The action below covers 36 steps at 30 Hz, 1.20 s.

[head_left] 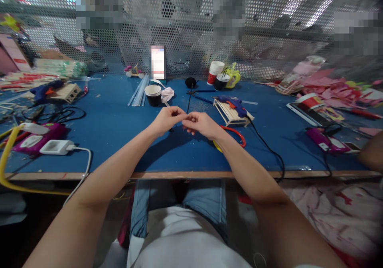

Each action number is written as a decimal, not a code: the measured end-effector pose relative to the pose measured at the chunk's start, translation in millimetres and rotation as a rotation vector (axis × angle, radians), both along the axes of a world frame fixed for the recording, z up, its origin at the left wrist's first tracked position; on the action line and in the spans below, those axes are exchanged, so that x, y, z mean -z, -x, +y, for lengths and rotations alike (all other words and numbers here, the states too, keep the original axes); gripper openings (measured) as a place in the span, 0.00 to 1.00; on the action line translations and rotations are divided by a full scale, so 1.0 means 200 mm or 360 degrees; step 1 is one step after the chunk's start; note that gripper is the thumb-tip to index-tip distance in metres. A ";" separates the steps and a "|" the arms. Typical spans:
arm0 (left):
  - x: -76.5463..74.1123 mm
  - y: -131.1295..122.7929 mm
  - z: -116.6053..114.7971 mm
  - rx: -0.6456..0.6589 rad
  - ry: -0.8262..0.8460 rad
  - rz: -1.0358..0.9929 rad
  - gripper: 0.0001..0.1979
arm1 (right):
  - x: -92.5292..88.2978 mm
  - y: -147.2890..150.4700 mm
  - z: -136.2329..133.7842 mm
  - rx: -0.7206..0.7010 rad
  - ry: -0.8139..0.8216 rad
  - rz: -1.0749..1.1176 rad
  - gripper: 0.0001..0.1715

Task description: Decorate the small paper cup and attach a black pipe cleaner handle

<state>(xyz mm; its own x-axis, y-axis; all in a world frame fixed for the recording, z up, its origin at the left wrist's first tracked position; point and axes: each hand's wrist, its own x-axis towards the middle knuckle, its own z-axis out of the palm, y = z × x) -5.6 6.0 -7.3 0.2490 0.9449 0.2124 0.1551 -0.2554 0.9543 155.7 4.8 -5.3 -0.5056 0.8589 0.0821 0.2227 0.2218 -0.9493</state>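
Note:
My left hand (168,119) and my right hand (202,123) meet over the middle of the blue table, fingertips pinched together. Between them rises a thin dark stem (189,103), its lower end hidden by my fingers. Its upper end leads toward a round black piece (190,82); I cannot tell whether the two are joined. A small dark bit (171,130) shows under my left hand. Just beyond my fingers lie pliers with blue handles (203,98). To the left stands a black paper cup (153,96) with a white inside, beside a crumpled pale wrapper (167,94).
A blue glue gun (236,105) rests on a small wooden rack (229,114), its cord running to the front edge. Near my right wrist lies a red and yellow ring (241,138). Purple power strips (326,141) lie at both sides. A perforated metal screen (185,32) closes the back.

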 end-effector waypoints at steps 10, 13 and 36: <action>0.00 -0.03 -0.01 -0.0069 0.0123 -0.0262 0.09 | 0.02 0.00 0.00 -0.0060 -0.0073 0.0073 0.12; 0.01 -0.03 -0.01 -0.0079 0.0104 -0.0242 0.09 | 0.02 0.01 0.00 -0.0053 -0.0073 0.0069 0.13; -0.03 0.02 0.00 0.0148 -0.0036 0.0251 0.11 | 0.00 -0.04 0.05 0.0176 -0.0280 0.0091 0.15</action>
<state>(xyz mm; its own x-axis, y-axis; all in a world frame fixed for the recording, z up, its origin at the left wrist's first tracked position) -10.4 5.3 -1.5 0.3670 0.9117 0.1846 0.2771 -0.2966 0.9139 163.7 15.8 -6.0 -0.3990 0.8788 0.2619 0.2016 0.3627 -0.9099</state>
